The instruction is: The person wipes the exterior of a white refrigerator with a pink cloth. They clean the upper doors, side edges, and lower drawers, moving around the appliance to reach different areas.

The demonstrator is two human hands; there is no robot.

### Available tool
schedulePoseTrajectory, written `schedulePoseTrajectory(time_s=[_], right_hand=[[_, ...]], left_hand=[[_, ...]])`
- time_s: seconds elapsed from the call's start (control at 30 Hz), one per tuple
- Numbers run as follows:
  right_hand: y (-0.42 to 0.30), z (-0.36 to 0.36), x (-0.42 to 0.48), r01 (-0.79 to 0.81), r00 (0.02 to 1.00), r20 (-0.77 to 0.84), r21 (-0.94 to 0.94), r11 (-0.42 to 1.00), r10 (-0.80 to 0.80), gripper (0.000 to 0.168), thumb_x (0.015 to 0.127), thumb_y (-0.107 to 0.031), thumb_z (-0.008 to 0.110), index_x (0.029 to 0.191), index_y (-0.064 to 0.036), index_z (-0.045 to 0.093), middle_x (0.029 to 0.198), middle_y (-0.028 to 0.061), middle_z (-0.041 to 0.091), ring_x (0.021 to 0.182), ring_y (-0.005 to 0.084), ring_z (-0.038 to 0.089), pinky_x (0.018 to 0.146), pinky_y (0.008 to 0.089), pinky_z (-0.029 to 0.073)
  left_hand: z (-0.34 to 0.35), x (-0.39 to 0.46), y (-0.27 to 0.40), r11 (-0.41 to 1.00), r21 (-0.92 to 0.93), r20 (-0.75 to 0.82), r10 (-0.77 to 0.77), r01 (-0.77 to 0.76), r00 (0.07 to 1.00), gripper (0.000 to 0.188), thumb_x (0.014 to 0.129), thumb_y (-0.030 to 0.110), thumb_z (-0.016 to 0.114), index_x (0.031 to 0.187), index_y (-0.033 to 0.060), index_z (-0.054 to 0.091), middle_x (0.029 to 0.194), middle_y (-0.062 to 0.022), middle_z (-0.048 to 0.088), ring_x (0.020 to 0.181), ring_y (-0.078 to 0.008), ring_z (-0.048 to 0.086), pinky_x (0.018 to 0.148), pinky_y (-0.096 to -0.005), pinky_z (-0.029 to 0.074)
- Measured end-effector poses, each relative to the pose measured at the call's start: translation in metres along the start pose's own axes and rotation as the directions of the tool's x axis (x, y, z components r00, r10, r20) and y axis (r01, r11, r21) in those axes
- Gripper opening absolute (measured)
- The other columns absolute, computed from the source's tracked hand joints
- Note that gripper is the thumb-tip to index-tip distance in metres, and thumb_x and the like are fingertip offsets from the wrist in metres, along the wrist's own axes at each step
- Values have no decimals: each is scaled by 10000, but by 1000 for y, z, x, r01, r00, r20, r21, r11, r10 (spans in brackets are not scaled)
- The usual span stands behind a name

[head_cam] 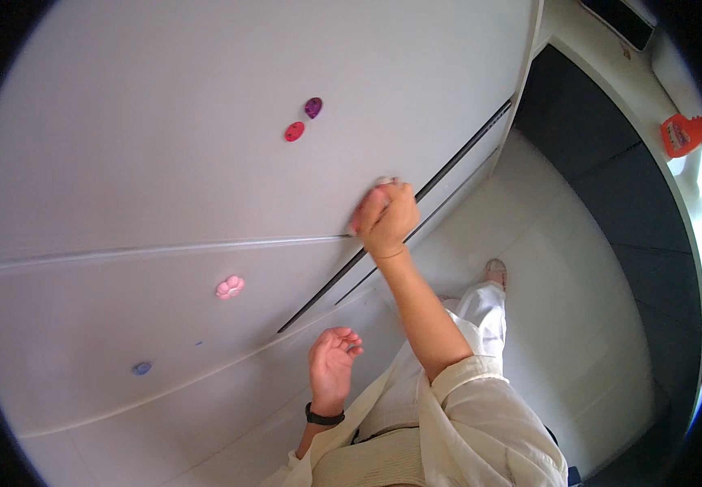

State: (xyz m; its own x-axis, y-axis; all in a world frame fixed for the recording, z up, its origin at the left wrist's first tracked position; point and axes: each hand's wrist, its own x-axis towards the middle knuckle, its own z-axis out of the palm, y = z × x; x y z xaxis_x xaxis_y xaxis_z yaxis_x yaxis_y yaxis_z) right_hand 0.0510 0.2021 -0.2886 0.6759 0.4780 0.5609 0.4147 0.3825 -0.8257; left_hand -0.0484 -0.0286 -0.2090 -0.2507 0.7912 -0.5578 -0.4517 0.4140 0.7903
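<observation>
My right hand (392, 213) grips a pink cloth or sponge (361, 214) and presses it against a large pale appliance or cabinet door (204, 152). The cloth is blurred and partly hidden by my fingers. It lies near the end of the seam (162, 251) between two doors, just above a long dark gap (466, 149). My left hand (332, 365), with a black band at the wrist, hangs in front of my body, fingers loosely curled and nothing in it. A purple sticker or magnet (313, 108) and a red one (294, 131) sit on the larger door.
A pink flower-shaped magnet or sticker (230, 287) and a blue one (141, 368) are on the other door. To the right, dark cabinet fronts (606, 158) curve under a pale counter, which carries an orange bottle (684, 135). Pale floor tiles (558, 292) lie between.
</observation>
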Motion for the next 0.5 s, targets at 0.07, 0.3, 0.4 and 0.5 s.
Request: schedulePoseTrajectory(time_s=[0.07,0.3,0.4,0.5], right_hand=[[39,-6,-21,-508,860,41,-34,861,509,153,913,-204,602,906,-52,597,633,94,544,548,268,531,514,394,435],[-25,-4,-29,-509,857,107,27,860,503,255,999,-232,478,820,-55,519,643,103,555,527,267,540,535,404,449],[-13,3,-24,-424,905,19,5,905,424,309,1012,-263,452,782,-62,495,658,119,570,553,279,562,546,425,445],[69,8,25,-754,654,-168,-56,655,738,318,1015,-277,454,780,-65,483,652,115,568,556,266,556,544,413,432]], left_hand=[[-4,1,-1,999,-37,41,-5,6,999,332,987,308,482,1031,6,615,962,-105,652,923,-218,611,810,-365,484],[20,10,19,859,414,208,234,-302,950,242,975,203,519,1041,5,641,1039,-119,659,933,-222,612,823,-362,479],[54,31,57,148,718,536,505,-680,676,186,950,134,551,1046,11,650,1081,-138,654,1023,-260,595,920,-414,457],[84,54,98,-648,507,862,403,-569,309,325,934,221,589,1183,13,604,1290,-219,542,1243,-395,468,1043,-554,335]])
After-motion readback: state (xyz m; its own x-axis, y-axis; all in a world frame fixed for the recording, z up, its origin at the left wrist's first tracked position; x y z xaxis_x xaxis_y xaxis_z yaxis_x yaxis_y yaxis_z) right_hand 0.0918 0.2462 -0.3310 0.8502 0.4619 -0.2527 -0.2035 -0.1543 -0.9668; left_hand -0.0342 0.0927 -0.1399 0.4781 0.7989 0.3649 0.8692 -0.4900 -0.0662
